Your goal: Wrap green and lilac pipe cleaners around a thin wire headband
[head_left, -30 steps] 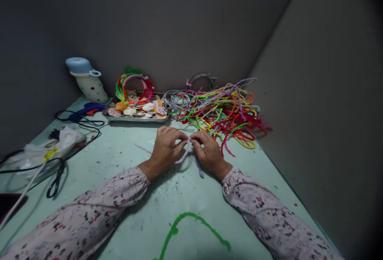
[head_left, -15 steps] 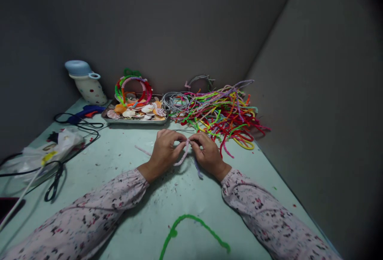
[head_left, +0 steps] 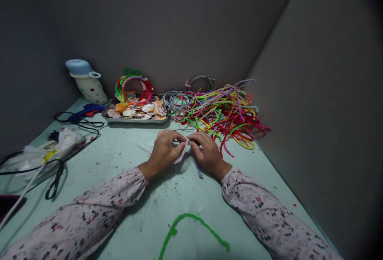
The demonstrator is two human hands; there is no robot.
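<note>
Fingertips of both hands meet over the middle of the table. My left hand (head_left: 166, 149) is closed on a pale pink fuzzy stem (head_left: 182, 155), which curves below its fingers; a thin pink end shows to the left of the wrist. Close beside it, my right hand (head_left: 208, 153) pinches at the top of the same stem, its fingers together. A lavender fuzzy stem (head_left: 198, 169) hangs below my right hand; how it joins the pink one is hidden. Nearer the front, a bent green fuzzy stem (head_left: 188, 215) lies on the table.
A metal tray (head_left: 137, 121) of shells holds colourful rings (head_left: 134, 77). Right of it are coiled grey wire (head_left: 178, 101) and a heap of coloured stems (head_left: 230, 110). Left stand a bottle (head_left: 86, 80), a blue tool (head_left: 82, 113), cords and a plastic bag (head_left: 64, 142).
The loop of pale pink stem below my left hand has drawn in closer to the fingers. Both hands stay in nearly the same place.
</note>
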